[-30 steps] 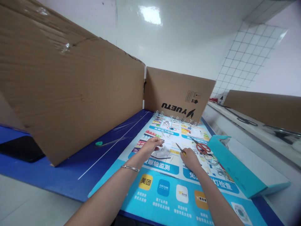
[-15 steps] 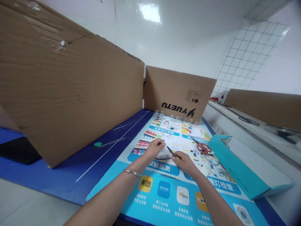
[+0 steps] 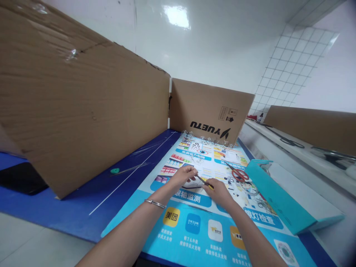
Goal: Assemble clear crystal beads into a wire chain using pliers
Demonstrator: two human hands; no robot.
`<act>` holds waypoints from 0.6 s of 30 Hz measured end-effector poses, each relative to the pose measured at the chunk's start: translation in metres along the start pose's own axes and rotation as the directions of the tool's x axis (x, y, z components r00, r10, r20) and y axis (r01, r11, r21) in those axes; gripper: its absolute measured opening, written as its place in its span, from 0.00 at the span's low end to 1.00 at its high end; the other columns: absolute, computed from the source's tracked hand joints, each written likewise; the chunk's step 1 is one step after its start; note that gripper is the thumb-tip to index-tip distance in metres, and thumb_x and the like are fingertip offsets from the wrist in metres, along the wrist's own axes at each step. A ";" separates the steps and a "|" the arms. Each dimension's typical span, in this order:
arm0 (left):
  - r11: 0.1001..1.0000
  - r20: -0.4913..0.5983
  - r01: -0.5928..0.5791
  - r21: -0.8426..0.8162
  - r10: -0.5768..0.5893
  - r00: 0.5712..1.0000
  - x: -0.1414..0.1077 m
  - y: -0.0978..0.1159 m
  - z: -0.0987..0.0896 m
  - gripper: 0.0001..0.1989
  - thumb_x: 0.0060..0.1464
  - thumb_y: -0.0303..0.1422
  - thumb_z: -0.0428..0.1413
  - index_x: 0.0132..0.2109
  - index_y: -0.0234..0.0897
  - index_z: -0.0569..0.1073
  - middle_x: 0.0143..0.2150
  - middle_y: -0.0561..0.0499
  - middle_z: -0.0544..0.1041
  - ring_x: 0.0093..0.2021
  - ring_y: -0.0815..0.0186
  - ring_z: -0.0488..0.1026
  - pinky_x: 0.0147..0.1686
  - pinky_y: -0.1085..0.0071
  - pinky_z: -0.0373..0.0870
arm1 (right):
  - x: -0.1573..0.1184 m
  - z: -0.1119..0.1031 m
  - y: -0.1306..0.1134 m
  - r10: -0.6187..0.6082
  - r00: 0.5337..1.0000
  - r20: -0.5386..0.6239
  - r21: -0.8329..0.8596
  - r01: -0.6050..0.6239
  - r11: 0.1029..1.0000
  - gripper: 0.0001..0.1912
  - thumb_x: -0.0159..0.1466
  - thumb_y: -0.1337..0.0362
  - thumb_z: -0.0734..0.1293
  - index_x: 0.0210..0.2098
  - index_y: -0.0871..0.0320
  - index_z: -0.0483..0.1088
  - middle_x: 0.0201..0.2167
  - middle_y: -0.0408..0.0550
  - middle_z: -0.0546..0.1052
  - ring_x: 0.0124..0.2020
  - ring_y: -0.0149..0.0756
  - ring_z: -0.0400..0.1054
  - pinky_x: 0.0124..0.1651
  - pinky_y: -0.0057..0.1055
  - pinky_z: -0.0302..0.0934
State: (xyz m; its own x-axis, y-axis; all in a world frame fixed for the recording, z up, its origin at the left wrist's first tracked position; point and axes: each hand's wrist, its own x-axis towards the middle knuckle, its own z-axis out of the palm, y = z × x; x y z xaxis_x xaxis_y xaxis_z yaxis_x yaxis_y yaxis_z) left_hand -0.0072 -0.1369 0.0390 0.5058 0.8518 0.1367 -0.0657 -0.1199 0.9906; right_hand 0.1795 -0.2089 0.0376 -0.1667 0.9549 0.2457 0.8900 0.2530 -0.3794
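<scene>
Slim yellow-handled tool (image 3: 205, 182): lower centre of the frame, held in the right hand (image 3: 218, 192), tip near the left hand (image 3: 184, 175). Left fingers drawn narrow; whether gripping anything, I cannot tell. Red-handled scissors (image 3: 240, 174): right of centre, on printed sheet (image 3: 129, 213).

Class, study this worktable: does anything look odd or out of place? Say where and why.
The back cardboard panel looks odd: its YUETU lettering stands upside down. Along its foot, clear crinkled pieces lie in an untidy row, perhaps deliberately; what they are is too small to tell.
</scene>
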 end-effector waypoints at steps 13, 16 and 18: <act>0.996 -0.059 0.042 -0.082 -0.047 0.997 0.008 -0.010 -0.007 0.13 0.47 0.41 0.52 0.31 0.33 0.67 0.31 0.47 0.76 0.26 0.69 0.71 0.24 0.76 0.60 | -0.004 0.001 -0.009 0.009 0.999 0.032 -0.081 -0.006 0.997 0.13 0.60 0.53 0.59 0.31 0.55 0.66 0.30 0.45 0.70 0.31 0.32 0.63 0.31 0.26 0.50; 0.993 -0.105 0.059 -0.101 -0.070 0.992 0.010 -0.013 -0.015 0.14 0.48 0.42 0.51 0.32 0.34 0.65 0.31 0.47 0.76 0.27 0.68 0.73 0.23 0.76 0.61 | -0.005 0.001 -0.010 0.034 0.999 -0.028 -0.125 -0.037 0.991 0.14 0.61 0.53 0.58 0.37 0.57 0.65 0.32 0.48 0.70 0.32 0.34 0.62 0.33 0.27 0.50; 0.991 -0.102 0.070 -0.110 -0.082 0.991 0.010 -0.013 -0.018 0.14 0.48 0.42 0.51 0.32 0.34 0.65 0.30 0.46 0.76 0.26 0.67 0.73 0.22 0.76 0.60 | -0.006 -0.001 -0.011 -0.017 0.994 -0.110 -0.222 -0.008 0.975 0.14 0.61 0.54 0.57 0.38 0.58 0.64 0.34 0.50 0.69 0.36 0.37 0.61 0.36 0.29 0.50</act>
State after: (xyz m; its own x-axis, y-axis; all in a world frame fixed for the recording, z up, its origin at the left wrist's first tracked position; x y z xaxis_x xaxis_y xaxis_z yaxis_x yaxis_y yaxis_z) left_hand -0.0165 -0.1179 0.0274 0.4191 0.9063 0.0552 -0.1244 -0.0029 0.9922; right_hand 0.1711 -0.2175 0.0413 -0.1343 0.9275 0.3487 0.9632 0.2050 -0.1741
